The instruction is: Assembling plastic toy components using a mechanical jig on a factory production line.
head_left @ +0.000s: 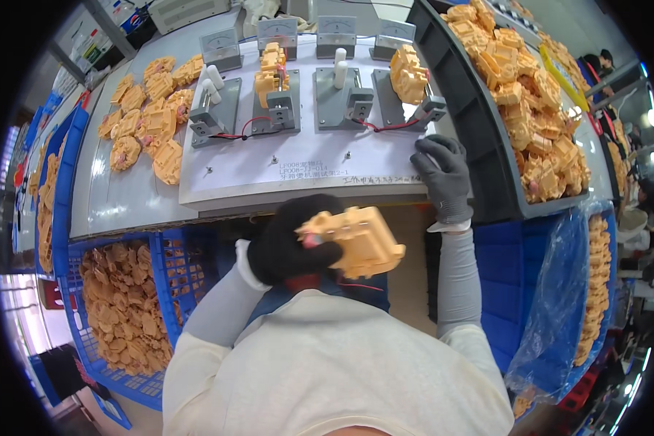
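Observation:
My left hand (291,243), in a black glove, is closed around a peach-coloured plastic gear housing (367,243) in front of the board's near edge. A pinkish-red spot shows on the housing beside my fingers, and a thin red wire hangs below. My right hand (443,171), in a grey glove, is at the right front corner of the white test board (305,156). Its fingers are curled together, and anything between them is hidden. Of the metal fixtures on the board, the second from left carries a housing (271,76); so does the rightmost fixture (408,76).
Loose housings (149,120) lie left of the board. A dark grey bin (479,109) along its right side is heaped with more. Small meters (277,33) stand behind the fixtures. Blue crates (156,291) flank me below; clear plastic film (548,298) drapes the right one.

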A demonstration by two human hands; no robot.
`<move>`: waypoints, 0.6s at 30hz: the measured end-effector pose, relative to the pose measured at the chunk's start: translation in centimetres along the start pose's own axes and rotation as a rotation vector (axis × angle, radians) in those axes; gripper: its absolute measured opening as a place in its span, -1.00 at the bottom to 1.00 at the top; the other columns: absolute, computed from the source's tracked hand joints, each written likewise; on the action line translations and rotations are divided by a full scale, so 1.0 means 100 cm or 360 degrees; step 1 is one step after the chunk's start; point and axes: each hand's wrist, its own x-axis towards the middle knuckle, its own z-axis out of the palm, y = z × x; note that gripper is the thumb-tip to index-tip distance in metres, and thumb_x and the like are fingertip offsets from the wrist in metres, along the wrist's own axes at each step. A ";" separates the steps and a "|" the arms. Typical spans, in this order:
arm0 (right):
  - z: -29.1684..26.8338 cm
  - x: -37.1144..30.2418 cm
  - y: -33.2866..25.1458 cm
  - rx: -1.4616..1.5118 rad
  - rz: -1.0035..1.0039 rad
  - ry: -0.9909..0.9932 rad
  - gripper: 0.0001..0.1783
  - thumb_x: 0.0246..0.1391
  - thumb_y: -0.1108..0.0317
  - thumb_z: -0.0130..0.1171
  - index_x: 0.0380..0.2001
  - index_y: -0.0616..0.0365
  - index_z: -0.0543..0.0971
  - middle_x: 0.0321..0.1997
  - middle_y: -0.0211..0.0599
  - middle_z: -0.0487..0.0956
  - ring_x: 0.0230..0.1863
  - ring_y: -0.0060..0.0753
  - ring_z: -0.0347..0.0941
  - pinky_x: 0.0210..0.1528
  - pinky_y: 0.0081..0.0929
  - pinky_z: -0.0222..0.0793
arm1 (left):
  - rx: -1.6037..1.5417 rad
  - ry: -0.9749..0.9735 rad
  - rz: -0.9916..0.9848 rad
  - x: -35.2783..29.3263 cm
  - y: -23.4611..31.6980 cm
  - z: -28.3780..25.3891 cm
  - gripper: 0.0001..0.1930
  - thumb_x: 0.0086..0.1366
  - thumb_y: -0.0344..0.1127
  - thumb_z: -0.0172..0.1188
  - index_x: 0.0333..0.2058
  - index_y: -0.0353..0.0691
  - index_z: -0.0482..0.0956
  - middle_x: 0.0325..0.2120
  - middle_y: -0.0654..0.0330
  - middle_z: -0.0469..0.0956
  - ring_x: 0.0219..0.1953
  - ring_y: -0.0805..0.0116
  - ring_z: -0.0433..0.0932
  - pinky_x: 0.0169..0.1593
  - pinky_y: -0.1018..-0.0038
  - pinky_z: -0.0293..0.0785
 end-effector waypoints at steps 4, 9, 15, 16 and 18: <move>0.006 0.000 0.000 0.0097 0.0020 0.0135 -0.78 -0.26 0.42 0.33 -0.41 0.13 0.63 -0.25 -0.27 0.53 -0.06 -0.26 0.32 -0.01 -0.39 0.26 | -0.0079 -0.0158 0.0381 0.058 0.002 0.024 -0.61 -0.09 -0.33 0.26 -0.22 -0.26 0.45 -0.06 0.07 0.40 -0.03 0.28 0.39 0.03 0.38 0.26; 0.000 0.002 -0.010 0.0236 -0.0413 0.0082 -0.80 -0.24 0.52 0.27 -0.41 0.22 0.60 -0.29 -0.22 0.52 -0.13 -0.25 0.36 -0.07 -0.37 0.27 | 0.0495 0.0051 0.0989 0.109 -0.005 0.036 -0.69 -0.06 -0.23 0.32 -0.35 -0.24 0.50 0.18 -0.04 0.11 0.21 0.04 0.13 0.16 0.23 0.12; -0.017 0.020 0.016 0.1020 0.0310 0.0050 -0.70 -0.03 0.46 0.18 -0.16 0.25 0.51 -0.18 -0.30 0.53 -0.16 -0.50 0.45 -0.14 -0.58 0.39 | 0.0661 0.0144 0.1057 0.148 -0.024 0.057 -0.68 -0.06 -0.18 0.35 -0.39 -0.24 0.52 0.20 -0.06 0.04 0.25 0.00 0.02 0.20 0.20 0.04; -0.024 0.035 -0.002 0.1058 0.0530 0.0159 -0.69 0.03 0.45 0.15 -0.10 0.24 0.50 -0.17 -0.32 0.53 -0.17 -0.57 0.44 -0.16 -0.65 0.38 | 0.0680 0.0221 0.1117 0.150 -0.027 0.059 -0.68 -0.06 -0.18 0.35 -0.40 -0.25 0.52 0.19 -0.06 0.05 0.24 -0.01 0.04 0.20 0.20 0.05; -0.033 0.054 -0.018 0.1027 0.0459 0.0195 -0.66 0.08 0.45 0.10 -0.03 0.22 0.46 -0.17 -0.33 0.54 -0.20 -0.64 0.44 -0.18 -0.72 0.35 | 0.0633 0.0254 0.1085 0.146 -0.025 0.059 -0.68 -0.07 -0.19 0.35 -0.41 -0.26 0.51 0.17 -0.06 0.09 0.23 0.01 0.07 0.20 0.20 0.07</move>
